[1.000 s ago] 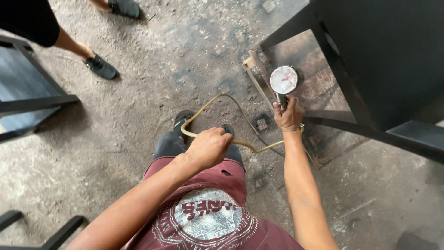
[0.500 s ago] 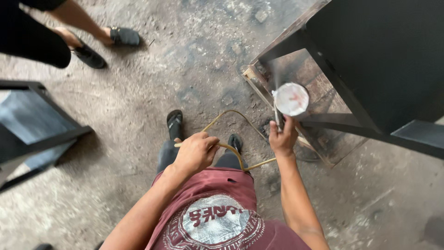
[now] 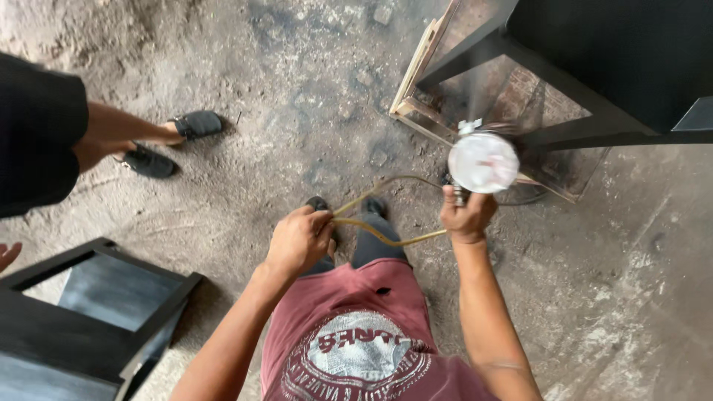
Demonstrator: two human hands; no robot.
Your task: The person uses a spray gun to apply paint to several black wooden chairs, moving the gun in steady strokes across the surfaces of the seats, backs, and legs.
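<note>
Now, down over a gritty concrete floor (image 3: 297, 89). Right hand (image 3: 466, 215) wrapped tight round the grip of a paint spray gun (image 3: 481, 165), its round white cup lid facing up, at about 2 o'clock from the red shirt (image 3: 356, 334). Fine mist going up toward 12 o'clock, onto the black metal frame (image 3: 475, 52) standing over a wooden pallet (image 3: 416, 74). Left hand (image 3: 298, 241) closed in a fist on the yellowish air hose (image 3: 386, 238), at 11 o'clock from the shirt, well apart from the gun. Hose looping out from that fist, past a pair of dark shoes (image 3: 375, 208), then back across to the base of the gun under the right hand. Over at 9 o'clock, another person's legs and black slip-ons (image 3: 171, 141). Down at 7 o'clock, a black-painted table (image 3: 89, 312), part out of view.
</note>
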